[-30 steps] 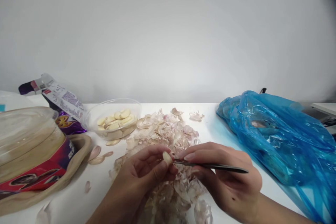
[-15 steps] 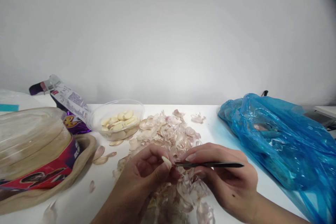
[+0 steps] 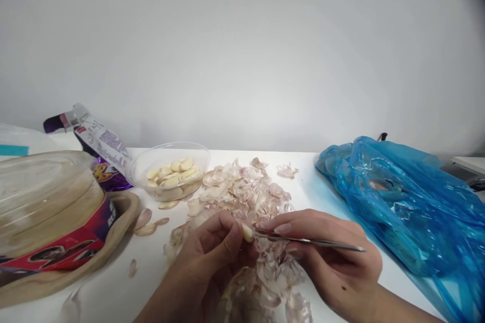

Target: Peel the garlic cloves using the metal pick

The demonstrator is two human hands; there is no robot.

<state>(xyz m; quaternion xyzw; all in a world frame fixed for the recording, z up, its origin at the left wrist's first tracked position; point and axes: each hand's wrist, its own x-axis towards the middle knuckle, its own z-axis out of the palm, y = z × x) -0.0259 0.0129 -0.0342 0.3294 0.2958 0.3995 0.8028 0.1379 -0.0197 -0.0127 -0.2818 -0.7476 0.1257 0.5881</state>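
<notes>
Between the thumb and fingers of my left hand (image 3: 215,252) is a pale garlic clove (image 3: 247,233), its tip showing past the thumb. My right hand (image 3: 333,257) is closed in a pinch on a slim metal tool (image 3: 322,243), whose exact kind I cannot make out. The tool's tip is close to the clove, partly hidden by fingers. Beneath both hands lies a heap of papery garlic skins (image 3: 242,192). Behind my left hand, a clear plastic bowl (image 3: 138,174) holds several peeled garlic cloves (image 3: 178,174).
Several unpeeled cloves (image 3: 144,218) lie left of the heap. At the far left is a lidded plastic tub (image 3: 45,197) with a red label, in a tan holder (image 3: 127,214). A purple wrapper (image 3: 109,174) stands behind it. On the right spreads a blue plastic bag (image 3: 401,212). A wall rises behind.
The clove has turned in my left fingers and sits slightly further right. My right hand has shifted a little right and down, and the tool's rear end now tilts lower.
</notes>
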